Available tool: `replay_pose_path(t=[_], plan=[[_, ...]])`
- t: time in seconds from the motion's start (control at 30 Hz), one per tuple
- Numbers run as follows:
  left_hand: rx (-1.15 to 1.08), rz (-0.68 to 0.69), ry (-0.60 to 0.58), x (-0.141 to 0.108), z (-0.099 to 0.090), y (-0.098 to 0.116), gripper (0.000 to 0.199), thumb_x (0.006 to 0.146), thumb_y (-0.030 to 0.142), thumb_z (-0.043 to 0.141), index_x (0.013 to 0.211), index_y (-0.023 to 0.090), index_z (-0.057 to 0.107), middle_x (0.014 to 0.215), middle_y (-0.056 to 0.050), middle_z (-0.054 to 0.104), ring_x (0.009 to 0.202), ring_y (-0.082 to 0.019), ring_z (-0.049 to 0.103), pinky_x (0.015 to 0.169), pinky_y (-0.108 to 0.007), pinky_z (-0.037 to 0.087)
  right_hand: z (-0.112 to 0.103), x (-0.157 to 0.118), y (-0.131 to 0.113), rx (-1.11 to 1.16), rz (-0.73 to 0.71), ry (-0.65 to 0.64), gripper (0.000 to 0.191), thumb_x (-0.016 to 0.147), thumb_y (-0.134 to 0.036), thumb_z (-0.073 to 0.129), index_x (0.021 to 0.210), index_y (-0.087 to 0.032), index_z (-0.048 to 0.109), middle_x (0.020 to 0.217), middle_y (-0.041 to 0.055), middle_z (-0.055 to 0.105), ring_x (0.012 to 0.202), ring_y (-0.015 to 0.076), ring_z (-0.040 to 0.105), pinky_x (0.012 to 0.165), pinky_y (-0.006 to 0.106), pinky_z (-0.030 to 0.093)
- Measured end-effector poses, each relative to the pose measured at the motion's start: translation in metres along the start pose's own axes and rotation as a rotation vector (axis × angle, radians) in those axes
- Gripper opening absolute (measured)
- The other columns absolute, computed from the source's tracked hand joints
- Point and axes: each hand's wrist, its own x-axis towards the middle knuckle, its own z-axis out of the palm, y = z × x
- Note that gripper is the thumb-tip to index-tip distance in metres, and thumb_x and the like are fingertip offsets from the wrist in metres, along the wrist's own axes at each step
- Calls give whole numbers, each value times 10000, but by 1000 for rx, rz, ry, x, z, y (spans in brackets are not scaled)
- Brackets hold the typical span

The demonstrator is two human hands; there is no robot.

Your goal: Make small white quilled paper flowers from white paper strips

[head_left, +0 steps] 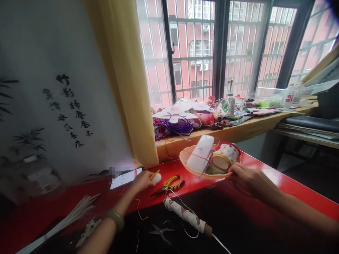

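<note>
My right hand [247,178] grips the right rim of a peach-coloured bowl [192,170], which is raised above the red table. In the bowl lie a white device [201,151] and a white cup-like item [228,152] with coloured dots and red trim. My left hand [145,180] is closed on a thin yellow stick [155,174], beside a small white ball [157,178]. Between the hands, yellow-and-black pliers [169,185] lie on the table. A phone [125,179] with a lit screen is just left of my left hand.
White cord wound on a tube [185,216] and scissors [161,231] lie on the dark front area. A bundle of pale strips [63,222] is at lower left. The windowsill [246,128] carries purple cords [180,126], bottles and other clutter. A yellow curtain [129,77] hangs behind.
</note>
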Motion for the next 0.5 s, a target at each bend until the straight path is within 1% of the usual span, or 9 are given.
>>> replay_pose_path(t=[0.1,0.2,0.3,0.37,0.43,0.47,0.5], plan=[[84,48,40,13,12,-5,287,815,280,502,1070,149,511,1075,-64,546,886,-209,561,728,-390,477,-12,26,-3,-7,2,-3,259,892,-363,319,775,-178,460,726,35,567,531,142,544,438,234,317],[181,103,150,13,12,-1,288,820,277,495,1082,157,502,1090,-71,538,900,-206,557,742,-397,472,-24,59,-10,-52,34,-14,216,865,-351,399,773,-173,479,740,30,570,555,144,554,462,231,334],[307,170,267,8,3,9,289,827,269,485,1100,175,491,1133,-79,516,937,-208,541,773,-411,458,-30,102,-22,-72,38,-39,174,842,-309,461,798,-147,508,768,49,578,591,158,569,480,238,352],[395,198,300,7,-5,17,291,829,268,480,1106,177,487,1140,-81,511,938,-207,540,774,-413,458,-28,135,-32,-79,54,-56,185,836,-299,481,837,-120,527,785,64,583,627,172,577,501,251,385],[477,177,310,8,-15,21,297,826,268,486,1105,167,486,1126,-83,518,923,-206,546,761,-407,465,-22,168,-43,-71,68,-77,225,840,-309,485,917,-103,533,854,68,582,695,165,577,577,283,443],[515,145,310,8,-20,22,299,823,268,491,1101,157,488,1115,-87,524,915,-205,550,755,-402,468,-18,184,-49,-62,70,-91,235,853,-310,468,978,-118,523,911,51,573,739,145,570,634,305,466],[551,106,308,8,-25,22,302,820,268,497,1097,148,490,1103,-88,529,908,-205,553,748,-400,470,-14,199,-56,-48,71,-104,245,855,-303,470,1019,-127,515,960,53,563,784,149,567,672,326,475]])
